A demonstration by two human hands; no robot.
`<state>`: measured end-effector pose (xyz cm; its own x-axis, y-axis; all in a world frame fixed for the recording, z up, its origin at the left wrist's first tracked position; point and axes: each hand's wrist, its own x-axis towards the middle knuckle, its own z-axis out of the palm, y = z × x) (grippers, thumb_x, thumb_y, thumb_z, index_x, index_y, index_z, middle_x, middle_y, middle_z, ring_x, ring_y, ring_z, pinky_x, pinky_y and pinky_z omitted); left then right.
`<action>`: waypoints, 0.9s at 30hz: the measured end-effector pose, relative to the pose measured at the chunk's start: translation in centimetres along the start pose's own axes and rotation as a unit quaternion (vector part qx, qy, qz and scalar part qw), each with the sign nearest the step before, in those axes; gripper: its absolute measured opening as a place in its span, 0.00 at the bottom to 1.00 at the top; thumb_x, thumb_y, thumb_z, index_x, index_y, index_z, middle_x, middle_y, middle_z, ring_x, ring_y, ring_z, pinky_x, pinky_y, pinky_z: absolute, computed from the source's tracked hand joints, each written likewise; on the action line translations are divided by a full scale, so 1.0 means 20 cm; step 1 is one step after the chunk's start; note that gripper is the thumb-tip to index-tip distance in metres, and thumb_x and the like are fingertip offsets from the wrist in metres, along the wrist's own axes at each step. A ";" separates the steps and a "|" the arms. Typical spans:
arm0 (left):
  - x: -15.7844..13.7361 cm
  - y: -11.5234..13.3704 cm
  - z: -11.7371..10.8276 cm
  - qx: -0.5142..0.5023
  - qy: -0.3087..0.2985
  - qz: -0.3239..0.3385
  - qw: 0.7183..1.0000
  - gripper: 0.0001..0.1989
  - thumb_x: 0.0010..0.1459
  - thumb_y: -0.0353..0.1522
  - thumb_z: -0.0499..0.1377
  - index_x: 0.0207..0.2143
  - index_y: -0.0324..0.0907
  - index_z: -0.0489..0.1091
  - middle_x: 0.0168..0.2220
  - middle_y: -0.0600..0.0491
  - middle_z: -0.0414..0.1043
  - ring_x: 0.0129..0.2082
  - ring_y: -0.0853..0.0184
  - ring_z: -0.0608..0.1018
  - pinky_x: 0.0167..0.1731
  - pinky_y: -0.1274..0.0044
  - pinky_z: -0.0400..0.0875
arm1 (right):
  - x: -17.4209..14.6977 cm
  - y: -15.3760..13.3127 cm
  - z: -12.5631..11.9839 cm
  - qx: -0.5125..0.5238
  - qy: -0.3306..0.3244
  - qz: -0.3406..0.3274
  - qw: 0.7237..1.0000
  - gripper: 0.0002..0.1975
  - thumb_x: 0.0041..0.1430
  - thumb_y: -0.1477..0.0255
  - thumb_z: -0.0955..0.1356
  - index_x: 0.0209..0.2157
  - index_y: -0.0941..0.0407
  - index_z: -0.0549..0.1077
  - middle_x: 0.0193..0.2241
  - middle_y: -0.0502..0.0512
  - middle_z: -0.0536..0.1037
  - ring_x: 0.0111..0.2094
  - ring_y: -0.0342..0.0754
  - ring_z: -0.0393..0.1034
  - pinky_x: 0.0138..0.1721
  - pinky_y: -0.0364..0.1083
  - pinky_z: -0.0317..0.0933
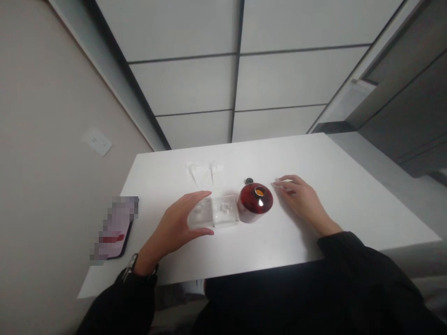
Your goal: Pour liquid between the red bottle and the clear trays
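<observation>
Two clear square bottles stand side by side on the table, and my left hand [176, 223] reaches around the left clear bottle [201, 215], thumb along its near side and fingers along its far side. The right clear bottle [226, 215] shows a round neck on top. Against its right side is a dark red bottle [256, 199], uncapped, its round mouth facing up. A small black cap [249, 181] lies just behind it. My right hand [298, 197] rests on the table to the right of the red bottle, fingers stretched and slightly apart, holding nothing visible.
Two pale pieces with thin stems, perhaps pump heads, lie behind the bottles: a left piece [192, 172] and a right piece [213, 172]. A phone [117, 230] sits at the left edge of the white table [335, 186]. Wall and cabinet panels [195, 88] rise beyond.
</observation>
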<state>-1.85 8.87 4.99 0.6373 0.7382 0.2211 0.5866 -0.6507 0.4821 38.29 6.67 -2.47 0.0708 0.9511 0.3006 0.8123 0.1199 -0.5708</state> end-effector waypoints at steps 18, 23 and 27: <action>0.05 -0.03 0.10 0.032 0.031 0.047 0.998 0.33 0.62 0.40 0.69 0.66 0.44 0.64 0.59 0.43 0.77 0.56 0.51 0.81 0.56 0.58 0.78 | -0.50 -0.40 -0.01 -0.036 -0.072 -0.093 0.992 0.15 0.73 0.76 0.64 0.49 0.52 0.81 0.50 0.59 0.84 0.48 0.57 0.82 0.47 0.57 0.80; 0.04 -0.03 0.12 0.027 0.039 0.052 0.998 0.37 0.60 0.38 0.71 0.67 0.44 0.62 0.60 0.43 0.77 0.56 0.50 0.80 0.57 0.57 0.78 | -0.19 -0.08 -0.18 -0.123 0.019 -0.017 0.992 0.17 0.73 0.63 0.65 0.36 0.53 0.83 0.44 0.64 0.85 0.46 0.66 0.81 0.47 0.69 0.76; -0.01 -0.03 0.11 -0.006 0.077 0.036 0.996 0.49 0.55 0.41 0.75 0.72 0.47 0.54 0.68 0.40 0.67 0.67 0.46 0.72 0.67 0.52 0.69 | -0.15 -0.25 -0.12 0.099 0.115 0.008 0.988 0.16 0.73 0.56 0.66 0.50 0.49 0.80 0.52 0.61 0.82 0.57 0.61 0.77 0.61 0.66 0.69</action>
<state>-1.18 8.76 2.70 0.5933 0.7085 0.3822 0.5356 -0.7018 0.4696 35.45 2.48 1.32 0.2322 0.8660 0.4429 0.6816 0.1800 -0.7092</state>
